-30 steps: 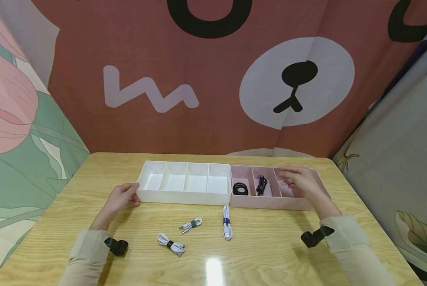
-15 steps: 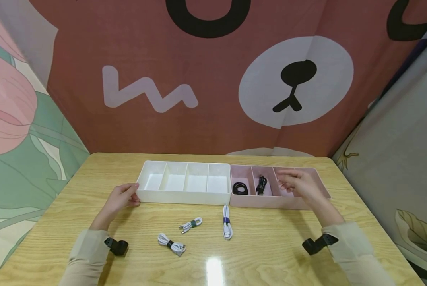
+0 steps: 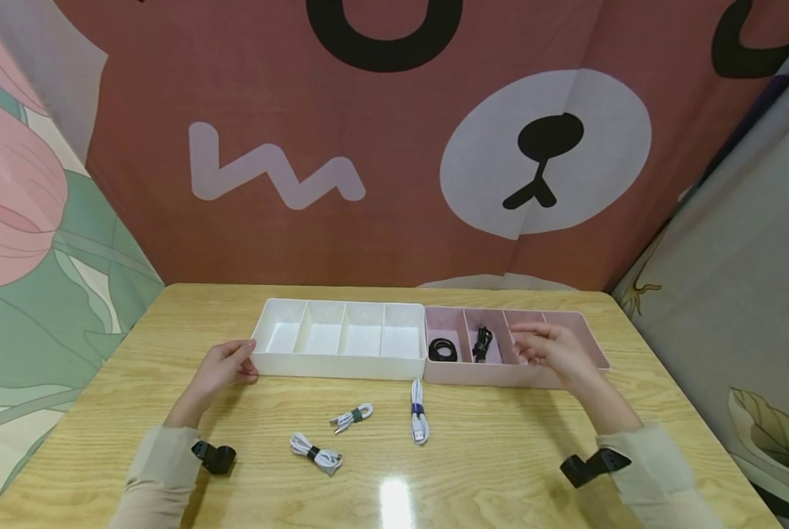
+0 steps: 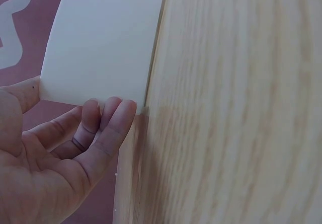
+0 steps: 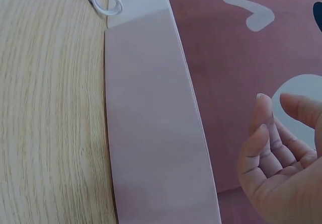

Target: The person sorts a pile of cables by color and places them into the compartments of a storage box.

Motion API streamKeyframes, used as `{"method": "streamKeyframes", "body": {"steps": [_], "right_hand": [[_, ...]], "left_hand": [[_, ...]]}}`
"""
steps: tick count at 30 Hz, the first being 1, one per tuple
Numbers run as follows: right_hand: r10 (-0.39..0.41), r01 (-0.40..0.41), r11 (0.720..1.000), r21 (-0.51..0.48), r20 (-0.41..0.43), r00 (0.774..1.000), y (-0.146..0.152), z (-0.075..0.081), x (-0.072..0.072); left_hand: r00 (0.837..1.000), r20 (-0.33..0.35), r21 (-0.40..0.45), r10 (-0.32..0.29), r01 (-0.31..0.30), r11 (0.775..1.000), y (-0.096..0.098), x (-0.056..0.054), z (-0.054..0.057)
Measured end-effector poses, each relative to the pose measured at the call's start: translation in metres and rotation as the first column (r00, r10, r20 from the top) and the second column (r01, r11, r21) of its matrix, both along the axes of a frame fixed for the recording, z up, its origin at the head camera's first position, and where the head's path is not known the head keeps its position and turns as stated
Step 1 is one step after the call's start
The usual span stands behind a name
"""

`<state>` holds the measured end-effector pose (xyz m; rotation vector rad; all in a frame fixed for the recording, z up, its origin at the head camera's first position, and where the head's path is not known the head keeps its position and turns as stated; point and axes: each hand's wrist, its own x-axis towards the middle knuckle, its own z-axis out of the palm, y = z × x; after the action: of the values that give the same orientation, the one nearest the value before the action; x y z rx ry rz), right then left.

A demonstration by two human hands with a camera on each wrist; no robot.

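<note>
My left hand point(image 3: 225, 365) holds the left end of a white divided organizer box point(image 3: 341, 366), thumb at the rim and fingertips at the lower corner, as the left wrist view shows. Against its right end stands a pink divided organizer box point(image 3: 494, 375). Over the pink box's right-hand compartments hovers my right hand point(image 3: 556, 353), fingers loosely bent and nothing in them. A coiled black cable point(image 3: 443, 350) lies in the pink box's leftmost compartment, and a bundled black cable point(image 3: 482, 344) in the one beside it. The white box's compartments hold nothing.
Three white cables lie on the wooden table point(image 3: 500, 455) in front of the boxes: one with a blue tie point(image 3: 419, 422), a short one with a green tie point(image 3: 352, 417), and one with a black tie point(image 3: 316, 453). A printed curtain point(image 3: 394, 242) hangs behind.
My right hand has drawn slightly back towards me over the pink box, its wrist shifting a little right. The left hand, boxes and cables stay in place.
</note>
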<state>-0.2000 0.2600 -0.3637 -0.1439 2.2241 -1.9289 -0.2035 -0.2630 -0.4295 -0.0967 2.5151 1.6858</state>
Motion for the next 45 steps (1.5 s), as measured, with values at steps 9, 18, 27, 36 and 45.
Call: {"method": "streamKeyframes", "body": {"steps": [9,18,27,36,45], "right_hand": [[-0.005,0.005,1.0,-0.001,0.002,1.0,-0.003,-0.001,0.007],[-0.002,0.002,1.0,0.025,0.004,1.0,-0.009,-0.002,0.013],[0.044,-0.044,0.999,-0.002,-0.021,0.999,-0.019,-0.002,0.017],[0.087,-0.087,0.996,-0.018,0.007,0.996,-0.031,-0.003,0.02],[0.141,-0.141,0.99,-0.004,-0.015,0.99,-0.045,-0.008,0.023]], "left_hand": [[1.0,-0.005,0.013,0.002,-0.001,1.0,-0.001,0.001,0.001],[1.0,-0.005,0.035,0.0,0.0,0.999,-0.002,0.0,-0.003],[1.0,-0.009,0.032,0.007,-0.007,0.999,-0.001,0.0,-0.001],[1.0,-0.003,0.011,0.003,-0.003,1.0,0.0,0.0,0.0],[1.0,-0.002,0.009,0.001,-0.001,1.0,0.001,0.001,0.0]]}}
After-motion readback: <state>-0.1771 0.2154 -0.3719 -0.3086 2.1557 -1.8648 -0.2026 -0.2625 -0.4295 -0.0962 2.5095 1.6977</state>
